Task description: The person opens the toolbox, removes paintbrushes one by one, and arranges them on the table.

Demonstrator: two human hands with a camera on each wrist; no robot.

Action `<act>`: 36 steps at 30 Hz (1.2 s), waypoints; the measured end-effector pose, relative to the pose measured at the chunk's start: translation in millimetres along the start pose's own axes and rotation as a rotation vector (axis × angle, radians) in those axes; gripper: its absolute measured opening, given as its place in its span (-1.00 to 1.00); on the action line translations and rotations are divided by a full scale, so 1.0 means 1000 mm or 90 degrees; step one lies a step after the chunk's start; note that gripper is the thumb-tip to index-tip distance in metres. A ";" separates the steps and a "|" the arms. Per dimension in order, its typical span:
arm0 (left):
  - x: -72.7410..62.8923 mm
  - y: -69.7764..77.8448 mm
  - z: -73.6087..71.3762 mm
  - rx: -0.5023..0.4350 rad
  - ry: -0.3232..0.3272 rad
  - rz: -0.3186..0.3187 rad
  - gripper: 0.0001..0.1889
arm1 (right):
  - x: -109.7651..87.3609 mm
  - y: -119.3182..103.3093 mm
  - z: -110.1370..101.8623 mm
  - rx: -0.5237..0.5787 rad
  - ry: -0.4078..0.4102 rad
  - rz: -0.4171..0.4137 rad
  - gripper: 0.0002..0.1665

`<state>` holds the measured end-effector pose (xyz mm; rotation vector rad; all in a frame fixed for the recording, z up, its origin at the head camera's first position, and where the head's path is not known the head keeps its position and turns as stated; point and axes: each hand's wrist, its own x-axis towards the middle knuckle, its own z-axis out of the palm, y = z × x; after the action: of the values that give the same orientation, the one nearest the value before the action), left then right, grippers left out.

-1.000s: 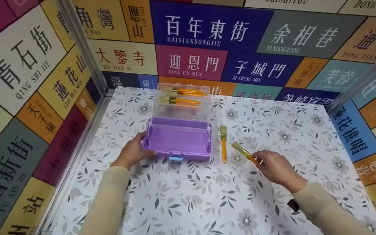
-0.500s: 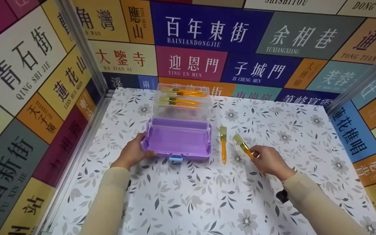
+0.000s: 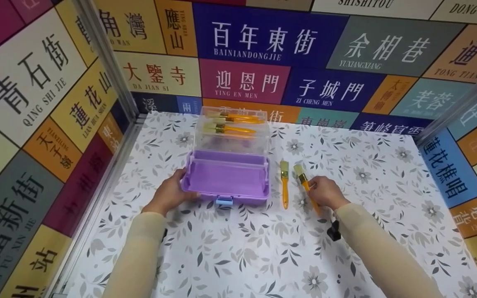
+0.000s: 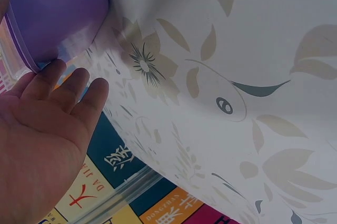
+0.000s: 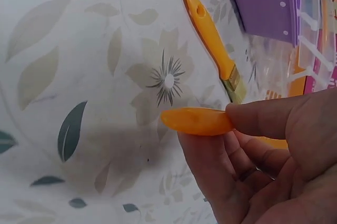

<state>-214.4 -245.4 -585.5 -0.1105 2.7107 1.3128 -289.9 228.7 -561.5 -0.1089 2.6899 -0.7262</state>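
A purple plastic storage box (image 3: 226,180) stands on the table with its clear lid (image 3: 232,142) tipped back. My left hand (image 3: 170,192) holds the box by its left side, thumb at the front and fingers along the side wall. To the right of the box lies a paintbrush (image 3: 285,186) with an orange handle and pale bristles. My right hand (image 3: 325,192) pinches a second paintbrush (image 3: 302,177) by its orange handle, bristles pointing away from me, beside the first. In the right wrist view, the handle end (image 5: 195,121) sticks out between thumb and fingers.
Several more orange-handled brushes (image 3: 234,128) lie in the raised lid. A light blue latch (image 3: 224,201) hangs on the box front. The table cover (image 3: 263,256) has a floral leaf print. Panels with lettering (image 3: 242,80) wall in the back and sides.
My right hand has moved left with its paintbrush, bringing it close to the lying one and turning it more nearly parallel. The left hand and box have stayed in place.
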 end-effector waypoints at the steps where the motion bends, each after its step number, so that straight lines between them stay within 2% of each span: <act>1: 0.000 0.000 0.000 0.001 0.000 -0.002 0.07 | 0.003 -0.001 0.001 0.009 -0.006 0.015 -0.56; 6: 0.000 0.002 0.001 0.000 0.000 -0.011 0.05 | 0.015 -0.005 0.006 0.040 -0.026 0.075 -0.55; 14: 0.000 0.002 0.000 0.008 0.002 -0.010 0.05 | 0.026 -0.009 0.011 0.063 -0.034 0.126 -0.58; 19: 0.000 0.001 0.000 0.014 0.003 -0.009 0.05 | 0.031 -0.009 0.017 0.060 -0.019 0.109 -0.63; 26: -0.001 0.000 -0.001 -0.001 0.005 0.006 0.04 | 0.035 -0.009 0.025 0.105 -0.037 0.146 -0.58; 36: -0.001 -0.001 0.000 -0.002 0.006 -0.005 0.04 | 0.037 -0.005 0.030 0.114 -0.027 0.144 -0.61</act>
<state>-213.6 -246.4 -585.9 -0.1271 2.7132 1.3170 -313.7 204.1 -595.1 0.2174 2.5288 -0.8763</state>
